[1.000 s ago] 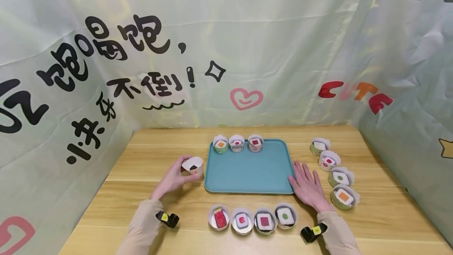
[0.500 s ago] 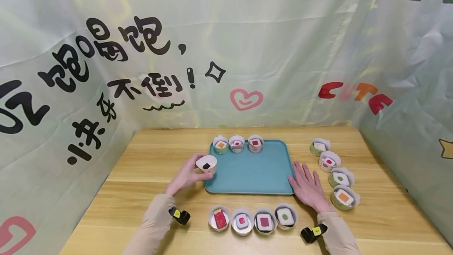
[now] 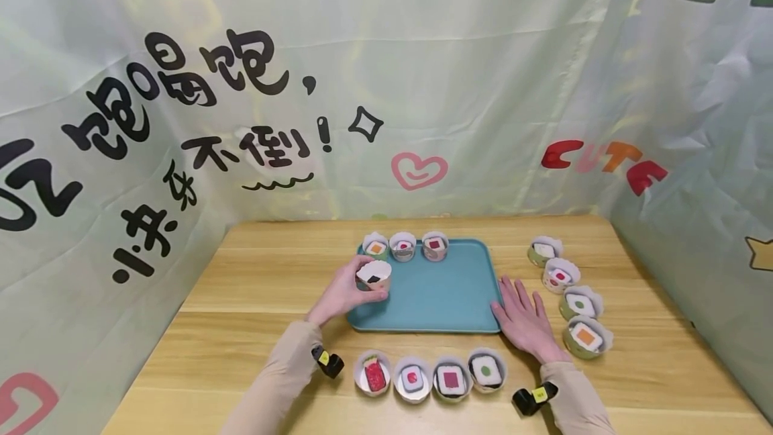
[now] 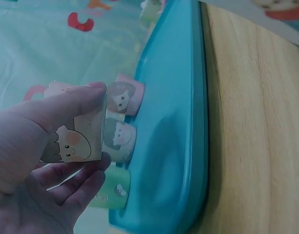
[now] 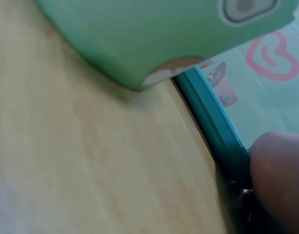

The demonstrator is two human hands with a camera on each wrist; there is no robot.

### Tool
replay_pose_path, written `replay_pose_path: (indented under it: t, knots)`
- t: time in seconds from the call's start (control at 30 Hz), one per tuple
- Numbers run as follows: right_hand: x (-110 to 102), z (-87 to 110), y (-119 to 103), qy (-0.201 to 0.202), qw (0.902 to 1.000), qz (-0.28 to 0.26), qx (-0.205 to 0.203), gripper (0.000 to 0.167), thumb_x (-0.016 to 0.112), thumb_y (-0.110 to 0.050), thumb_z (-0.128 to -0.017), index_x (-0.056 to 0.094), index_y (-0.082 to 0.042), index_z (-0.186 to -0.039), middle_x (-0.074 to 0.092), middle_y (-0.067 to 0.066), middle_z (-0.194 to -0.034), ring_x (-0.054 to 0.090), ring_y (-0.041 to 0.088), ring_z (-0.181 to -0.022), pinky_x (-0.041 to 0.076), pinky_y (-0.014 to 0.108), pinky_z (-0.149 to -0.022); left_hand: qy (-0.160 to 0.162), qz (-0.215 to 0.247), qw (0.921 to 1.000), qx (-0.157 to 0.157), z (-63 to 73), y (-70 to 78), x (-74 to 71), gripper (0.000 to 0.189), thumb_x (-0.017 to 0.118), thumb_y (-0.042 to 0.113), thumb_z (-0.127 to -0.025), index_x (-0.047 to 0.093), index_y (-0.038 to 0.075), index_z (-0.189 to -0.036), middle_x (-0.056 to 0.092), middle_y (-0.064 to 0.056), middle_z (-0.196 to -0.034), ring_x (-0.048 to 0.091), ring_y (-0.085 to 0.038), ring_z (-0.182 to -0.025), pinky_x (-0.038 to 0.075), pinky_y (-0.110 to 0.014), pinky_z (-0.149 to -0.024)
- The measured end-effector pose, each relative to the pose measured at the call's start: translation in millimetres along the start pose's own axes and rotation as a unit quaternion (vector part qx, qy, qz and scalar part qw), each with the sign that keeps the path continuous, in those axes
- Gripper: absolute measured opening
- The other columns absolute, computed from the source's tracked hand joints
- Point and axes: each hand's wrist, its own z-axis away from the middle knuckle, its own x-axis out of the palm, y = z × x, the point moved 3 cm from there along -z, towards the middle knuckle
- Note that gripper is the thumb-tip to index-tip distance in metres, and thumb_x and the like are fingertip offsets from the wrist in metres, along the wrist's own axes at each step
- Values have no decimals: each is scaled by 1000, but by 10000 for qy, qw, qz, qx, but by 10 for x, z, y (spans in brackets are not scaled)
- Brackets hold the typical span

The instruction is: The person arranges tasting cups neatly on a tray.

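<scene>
My left hand (image 3: 339,295) holds a paper baking cup (image 3: 376,276) above the left part of the blue tray (image 3: 443,301). Thumb and fingers pinch its sides, and a white and black piece like toy sushi sits inside. In the left wrist view the cup (image 4: 74,141) shows a printed cartoon face. Along the tray's far edge stand three filled cups, with orange-topped (image 3: 376,248), pink-topped (image 3: 403,246) and dark-red-topped (image 3: 435,246) pieces. My right hand (image 3: 527,321) lies flat with straight fingers at the tray's right edge. Its thumb (image 5: 278,175) touches the rim in the right wrist view.
Several filled cups form a row in front of the tray, including one with a red piece (image 3: 374,374) and one with a green-dotted piece (image 3: 486,369). Several more line the right, the nearest orange-topped (image 3: 587,336). A printed cloth (image 3: 471,86) hangs behind the wooden table (image 3: 253,274).
My left hand has carried the cup rightward, from beside the tray's left edge to above the tray's left part. The right hand has stayed at the tray's right edge.
</scene>
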Motion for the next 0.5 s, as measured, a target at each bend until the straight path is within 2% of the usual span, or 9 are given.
replay_pose_path:
  t: [0.2, 0.33, 0.5]
  knots:
    - [-1, 1, -12, 32, 10000, -3, -8, 63, 35, -34, -109, 22, 3, -158, 17, 24, -167, 9, 48, -154, 1, 68, -120, -292, -249, 9991, 155, -105, 89, 108, 73, 87, 30, -79, 50, 8, -138, 68, -11, -119, 64, -21, -104, 54, -37, -91]
    - [-1, 4, -19, 48, 10000, -3, -17, 63, 35, -34, -109, 22, 3, -158, 17, 24, -167, 9, 48, -154, 1, 68, -120, -457, -641, 9964, 315, -177, 169, 146, 76, 85, 35, -81, 48, 7, -141, 69, -11, -119, 65, -22, -108, 53, -40, -93]
    - [-3, 6, -20, 86, 10000, 5, -31, 62, 36, -33, -109, 22, 3, -158, 18, 24, -166, 9, 48, -153, 1, 68, -120, -748, -1163, 9893, 457, -253, 302, 208, 72, 83, 38, -82, 49, 11, -140, 71, -6, -113, 66, -17, -99, 55, -36, -86]
